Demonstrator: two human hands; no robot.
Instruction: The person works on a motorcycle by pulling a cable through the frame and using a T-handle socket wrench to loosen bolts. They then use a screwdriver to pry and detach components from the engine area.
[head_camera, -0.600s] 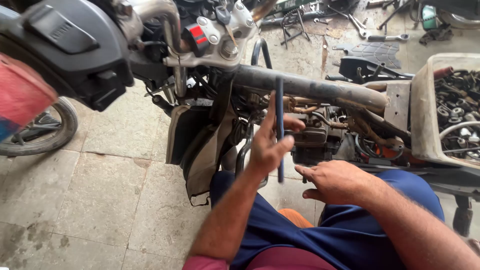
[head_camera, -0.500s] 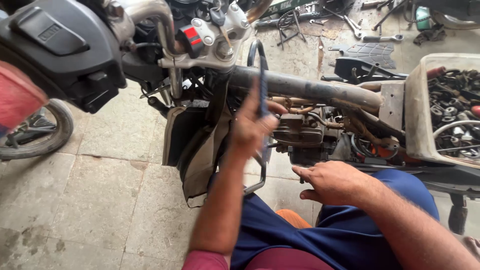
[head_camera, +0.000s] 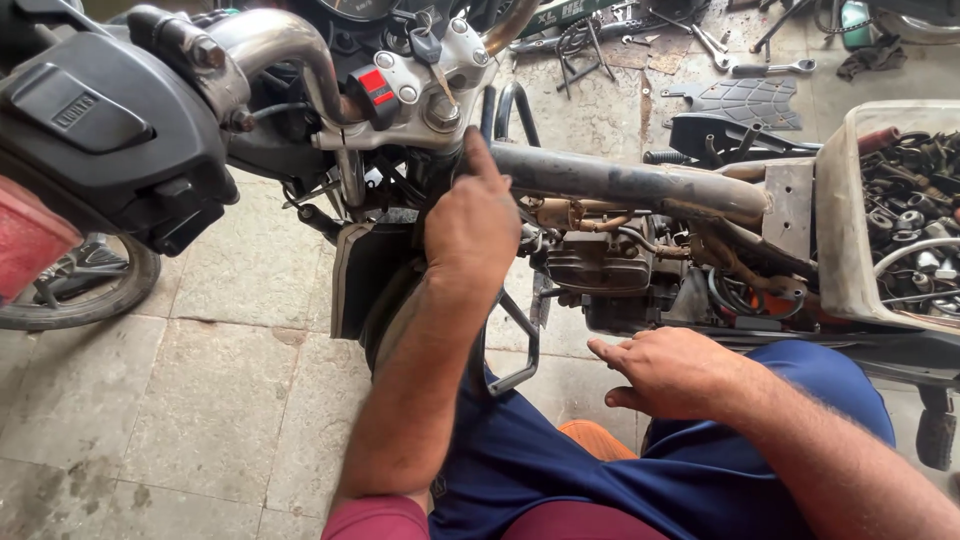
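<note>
Head view shows our left hand (head_camera: 472, 232) reaching up to the front of a stripped motorcycle, where its grip is curled over the near end of the long grey, rust-flecked metal frame tube (head_camera: 640, 187). The fingers fold away from us around the far side, with the thumb pointing up beside the silver steering clamp (head_camera: 425, 95); we cannot tell whether anything slim is held inside that grip, since the back of the hand hides the palm. The frame tube lies roughly level, its long axis running from the steering head at the hand rightward and slightly down toward the pale plastic tub of dark bolts and nuts (head_camera: 838, 230). Our right hand (head_camera: 668, 372) rests released on our blue-clad thigh (head_camera: 800, 385), fingers loosely spread and pointing left, holding nothing. Below the tube sits the dusty engine block (head_camera: 600, 270). Grey stone floor tiles (head_camera: 210, 400) spread underneath.
</note>
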